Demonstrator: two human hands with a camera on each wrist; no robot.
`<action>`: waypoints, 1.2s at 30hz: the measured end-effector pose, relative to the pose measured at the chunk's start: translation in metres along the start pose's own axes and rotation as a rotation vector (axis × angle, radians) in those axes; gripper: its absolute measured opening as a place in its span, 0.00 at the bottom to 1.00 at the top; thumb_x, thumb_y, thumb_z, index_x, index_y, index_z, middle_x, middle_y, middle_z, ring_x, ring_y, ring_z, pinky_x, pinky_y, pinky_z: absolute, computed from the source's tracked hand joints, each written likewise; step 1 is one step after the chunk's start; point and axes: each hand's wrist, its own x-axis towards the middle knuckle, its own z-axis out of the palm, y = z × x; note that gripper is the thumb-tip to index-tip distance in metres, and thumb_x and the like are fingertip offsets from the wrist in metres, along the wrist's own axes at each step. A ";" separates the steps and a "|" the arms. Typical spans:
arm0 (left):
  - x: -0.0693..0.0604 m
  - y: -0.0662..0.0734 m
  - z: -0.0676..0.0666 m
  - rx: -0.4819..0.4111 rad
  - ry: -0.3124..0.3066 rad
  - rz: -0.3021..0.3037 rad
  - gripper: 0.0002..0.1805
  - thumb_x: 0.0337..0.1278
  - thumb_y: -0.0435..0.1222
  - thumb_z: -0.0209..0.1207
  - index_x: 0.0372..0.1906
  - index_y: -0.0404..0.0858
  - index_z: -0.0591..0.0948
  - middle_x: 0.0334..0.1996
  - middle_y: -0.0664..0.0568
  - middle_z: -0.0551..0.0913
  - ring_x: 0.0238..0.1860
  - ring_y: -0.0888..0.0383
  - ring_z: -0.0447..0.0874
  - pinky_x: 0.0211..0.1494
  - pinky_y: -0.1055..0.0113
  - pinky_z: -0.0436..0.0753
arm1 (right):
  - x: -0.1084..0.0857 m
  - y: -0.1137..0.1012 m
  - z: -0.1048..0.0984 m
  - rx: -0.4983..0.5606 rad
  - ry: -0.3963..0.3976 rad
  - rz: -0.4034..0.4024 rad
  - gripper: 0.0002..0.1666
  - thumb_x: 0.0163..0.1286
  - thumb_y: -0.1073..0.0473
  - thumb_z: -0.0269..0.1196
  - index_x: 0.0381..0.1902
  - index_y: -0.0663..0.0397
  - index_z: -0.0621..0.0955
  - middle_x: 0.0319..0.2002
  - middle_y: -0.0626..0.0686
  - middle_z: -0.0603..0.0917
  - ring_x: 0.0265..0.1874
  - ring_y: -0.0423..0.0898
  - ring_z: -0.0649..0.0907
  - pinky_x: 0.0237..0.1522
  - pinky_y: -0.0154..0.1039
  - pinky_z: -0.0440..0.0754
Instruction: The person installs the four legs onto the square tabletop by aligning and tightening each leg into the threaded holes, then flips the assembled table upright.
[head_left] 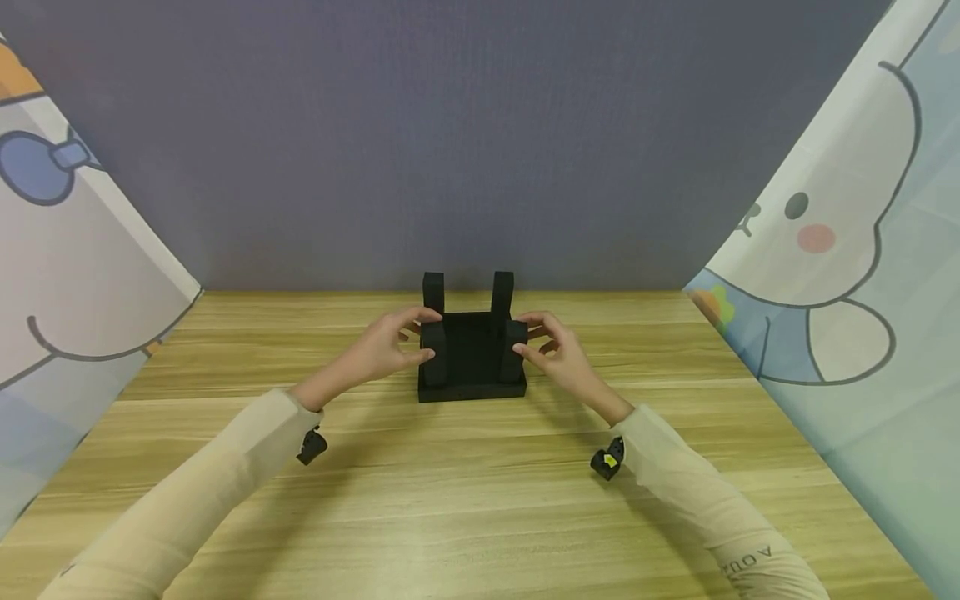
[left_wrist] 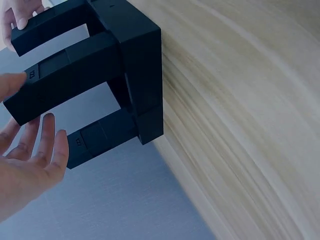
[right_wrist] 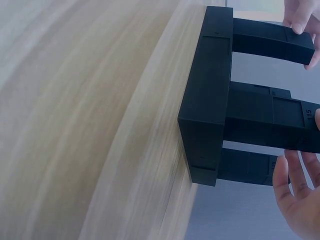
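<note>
A black square base (head_left: pixel 472 392) with upright black posts at its corners stands on the table, towards its back edge. My left hand (head_left: pixel 386 343) holds the top of the near left post (head_left: pixel 435 358) between thumb and fingers. Likewise, the near right post (head_left: pixel 513 358) is pinched near its top by my right hand (head_left: pixel 558 354). Behind them rise the far left post (head_left: pixel 433 292) and the far right post (head_left: pixel 502 302), with neither hand gripping them. Small raised marks show on the posts (right_wrist: pixel 290 112) in the right wrist view.
Light wood grain covers the table (head_left: pixel 480 483). A grey-blue panel (head_left: pixel 450 150) stands along its back edge. Cartoon-printed sheets, one on the left (head_left: pixel 82 275) and one on the right (head_left: pixel 847 275), flank it. Small black devices (head_left: pixel 312 447) sit at both wrists.
</note>
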 end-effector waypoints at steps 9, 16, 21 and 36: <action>0.003 -0.004 -0.005 -0.016 -0.067 0.049 0.26 0.49 0.30 0.64 0.56 0.40 0.73 0.56 0.46 0.74 0.49 0.48 0.75 0.48 0.52 0.78 | 0.000 0.000 0.000 0.006 -0.002 0.009 0.23 0.58 0.70 0.63 0.51 0.71 0.72 0.49 0.65 0.77 0.42 0.61 0.79 0.33 0.46 0.77; 0.004 -0.004 -0.009 -0.029 -0.113 0.031 0.26 0.50 0.30 0.63 0.57 0.41 0.72 0.58 0.46 0.72 0.51 0.48 0.74 0.50 0.51 0.77 | 0.000 0.001 0.001 -0.002 0.002 -0.001 0.22 0.58 0.70 0.63 0.51 0.70 0.72 0.49 0.65 0.77 0.42 0.60 0.79 0.32 0.46 0.77; 0.005 -0.005 -0.008 -0.047 -0.112 0.022 0.26 0.50 0.32 0.64 0.57 0.40 0.72 0.58 0.46 0.73 0.52 0.47 0.74 0.51 0.51 0.76 | 0.000 0.001 0.001 0.006 -0.001 0.004 0.22 0.58 0.70 0.63 0.51 0.71 0.72 0.49 0.66 0.77 0.42 0.60 0.79 0.32 0.46 0.77; 0.012 -0.009 -0.013 -0.108 -0.130 0.041 0.24 0.47 0.31 0.65 0.54 0.41 0.76 0.54 0.44 0.76 0.54 0.48 0.72 0.52 0.49 0.76 | 0.001 0.000 -0.001 -0.014 -0.004 -0.010 0.22 0.58 0.70 0.63 0.51 0.72 0.72 0.49 0.66 0.77 0.42 0.61 0.79 0.32 0.45 0.77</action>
